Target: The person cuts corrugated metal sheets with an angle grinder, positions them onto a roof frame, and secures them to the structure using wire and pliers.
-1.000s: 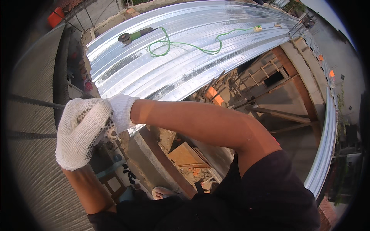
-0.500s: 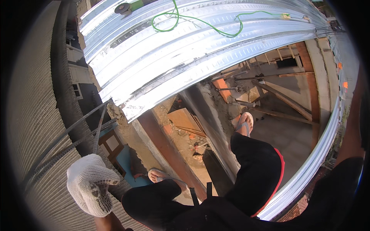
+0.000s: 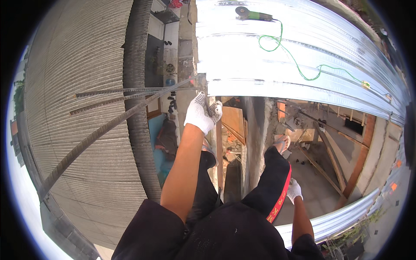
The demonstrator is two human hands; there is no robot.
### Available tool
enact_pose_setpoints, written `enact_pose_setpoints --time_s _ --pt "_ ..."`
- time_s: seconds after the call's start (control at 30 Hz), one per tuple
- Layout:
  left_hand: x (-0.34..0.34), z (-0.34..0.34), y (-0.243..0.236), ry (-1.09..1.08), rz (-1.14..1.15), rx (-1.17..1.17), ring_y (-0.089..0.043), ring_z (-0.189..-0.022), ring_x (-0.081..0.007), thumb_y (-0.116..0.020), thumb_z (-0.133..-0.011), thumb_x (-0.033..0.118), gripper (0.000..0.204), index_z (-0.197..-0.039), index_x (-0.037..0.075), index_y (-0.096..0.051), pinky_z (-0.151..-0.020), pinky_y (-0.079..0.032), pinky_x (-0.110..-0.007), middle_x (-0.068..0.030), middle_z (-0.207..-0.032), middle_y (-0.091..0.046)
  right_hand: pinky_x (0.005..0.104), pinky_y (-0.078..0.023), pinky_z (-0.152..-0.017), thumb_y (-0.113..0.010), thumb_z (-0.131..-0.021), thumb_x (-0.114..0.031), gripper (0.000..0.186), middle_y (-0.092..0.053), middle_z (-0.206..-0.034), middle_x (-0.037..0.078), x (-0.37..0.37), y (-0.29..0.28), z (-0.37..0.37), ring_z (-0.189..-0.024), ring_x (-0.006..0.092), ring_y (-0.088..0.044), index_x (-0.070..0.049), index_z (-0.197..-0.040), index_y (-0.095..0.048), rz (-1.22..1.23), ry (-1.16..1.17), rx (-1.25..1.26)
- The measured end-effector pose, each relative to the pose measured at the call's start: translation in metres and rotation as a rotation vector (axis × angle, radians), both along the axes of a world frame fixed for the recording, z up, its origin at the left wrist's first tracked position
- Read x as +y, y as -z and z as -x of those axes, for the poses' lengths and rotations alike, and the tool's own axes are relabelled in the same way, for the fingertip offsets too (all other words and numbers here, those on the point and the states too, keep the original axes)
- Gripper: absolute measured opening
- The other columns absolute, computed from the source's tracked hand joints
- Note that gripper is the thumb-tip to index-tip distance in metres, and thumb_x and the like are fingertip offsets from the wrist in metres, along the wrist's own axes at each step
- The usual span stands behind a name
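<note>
My left hand [image 3: 202,114], in a white knitted glove with dark dots, reaches forward to the near-left corner of the shiny metal decking sheets [image 3: 242,88]. Its thumb stands apart from its fingers, and nothing shows between them. The fingertips are close to the concrete corner [image 3: 200,80], where ribbed steel bars [image 3: 113,116] stick out to the left; I cannot tell if they touch it. My right hand [image 3: 295,191], also gloved in white, is low beside my right leg. Its fingers look loosely stretched, with no object visible in them.
A green angle grinder [image 3: 255,15] lies on the decking, trailing a green cord [image 3: 299,71]. Below my feet are open gaps between concrete beams [image 3: 255,130], with planks [image 3: 331,154] and rubble lower down. A corrugated roof [image 3: 86,56] spreads along the left.
The view has swung left. My left hand has moved forward from the lower left to the decking corner, its fingers less curled. My right hand has come into view beside my leg.
</note>
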State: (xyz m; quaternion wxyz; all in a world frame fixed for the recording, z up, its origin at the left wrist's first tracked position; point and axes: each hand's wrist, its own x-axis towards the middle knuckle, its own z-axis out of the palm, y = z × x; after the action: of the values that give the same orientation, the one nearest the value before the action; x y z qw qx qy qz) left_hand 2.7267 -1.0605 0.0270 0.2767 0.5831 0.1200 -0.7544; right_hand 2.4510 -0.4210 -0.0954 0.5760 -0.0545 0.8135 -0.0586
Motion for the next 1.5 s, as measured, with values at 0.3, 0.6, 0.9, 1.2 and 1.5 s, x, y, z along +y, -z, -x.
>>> enact_pose_setpoints --time_s 0.3,0.6,0.9,1.2,1.5 --pt "-0.006 -0.003 0.147 0.264 -0.186 -0.074 -0.031 -0.039 -0.0109 -0.037 -0.105 0.020 0.036 -0.069 0.017 -0.040 -0.036 -0.024 -0.027 0.0064 -0.053 -0.034 0.0316 -0.058 -0.064 -0.066 -0.103 -0.021 0.054 -0.067 -0.133 0.012 -0.056 -0.311 -0.120 -0.084 0.0158 -0.067 -0.003 -0.152 -0.052 -0.051 0.780 0.329" --pt "-0.019 -0.053 -0.099 0.233 0.706 -0.742 -0.055 -0.110 -0.0248 -0.045 -0.111 0.034 0.036 -0.131 0.007 -0.055 -0.092 -0.045 -0.038 -0.0108 -0.123 -0.059 0.0355 -0.055 -0.099 -0.068 -0.100 -0.015 0.042 -0.074 -0.119 0.016 -0.347 -0.398 -0.157 -0.110 0.0237 -0.072 0.001 -0.139 -0.062 0.552 0.199 0.439" --pt "-0.009 -0.090 -0.250 0.288 1.880 -0.366 -0.060 -0.094 -0.0168 -0.063 -0.102 0.028 0.032 -0.119 0.000 -0.064 -0.082 -0.048 -0.031 -0.0081 -0.109 -0.067 0.0389 -0.055 -0.093 -0.073 -0.098 -0.024 0.057 -0.068 -0.129 0.019 -0.327 -0.312 -0.205 -0.112 0.0278 -0.068 -0.002 -0.147 -0.054 0.696 -0.338 0.352" --pt "-0.054 -0.040 -0.262 0.468 1.352 -0.301 -0.052 -0.067 -0.0053 -0.059 -0.110 0.017 0.027 -0.096 -0.004 -0.069 -0.058 -0.042 -0.026 -0.0003 -0.075 -0.063 0.0389 -0.057 -0.056 -0.074 -0.097 -0.028 0.057 -0.071 -0.112 0.012 0.066 -0.351 -0.237 -0.072 0.0194 -0.065 -0.008 -0.147 -0.057 -0.126 0.933 0.614" --pt "-0.059 -0.043 -0.246 0.600 1.502 -0.460 -0.054 -0.065 -0.0080 -0.060 -0.110 0.024 0.032 -0.094 -0.003 -0.070 -0.059 -0.045 -0.029 -0.0016 -0.074 -0.065 0.0428 -0.055 -0.088 -0.065 -0.097 -0.038 0.051 -0.074 -0.118 0.019 0.028 -0.371 -0.274 -0.104 0.0321 -0.069 -0.007 -0.138 -0.065 -0.293 0.012 0.251"
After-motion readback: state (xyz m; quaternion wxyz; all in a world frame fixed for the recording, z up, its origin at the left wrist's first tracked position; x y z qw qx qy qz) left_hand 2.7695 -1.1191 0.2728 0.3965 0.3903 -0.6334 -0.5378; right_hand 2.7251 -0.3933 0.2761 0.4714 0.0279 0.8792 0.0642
